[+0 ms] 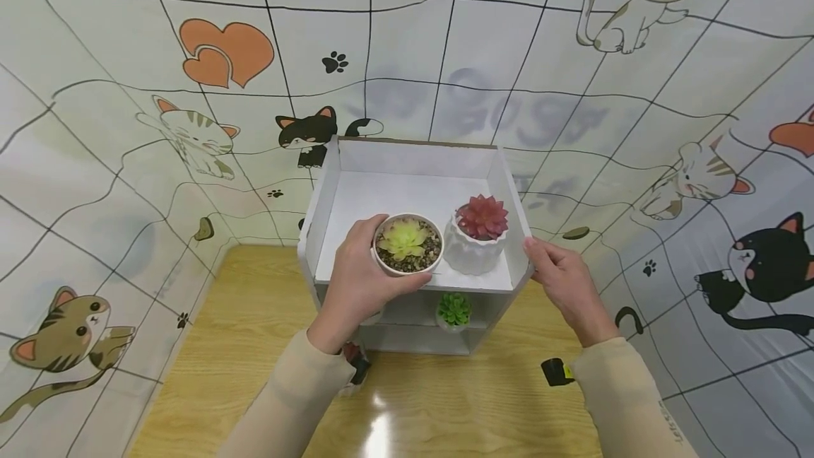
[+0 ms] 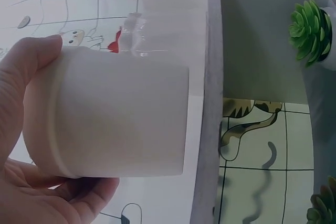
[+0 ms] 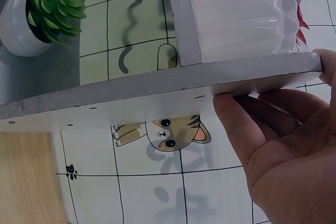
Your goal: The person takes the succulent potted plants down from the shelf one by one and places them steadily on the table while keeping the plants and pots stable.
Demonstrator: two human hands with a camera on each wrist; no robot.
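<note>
My left hand holds a smooth white pot with a yellow-green succulent in dark gravel, thumb and fingers curled round its rim. The pot is upright over the front of the top of a white shelf unit; whether its base touches the board I cannot tell. To its right, a red succulent in a fluted white pot stands on the top board. My right hand pinches the unit's right side panel between thumb and fingers.
A green succulent in a white pot stands on the lower shelf. Part of another plant shows at the edge of the left wrist view. The unit stands on a wooden table against a cat-patterned backdrop.
</note>
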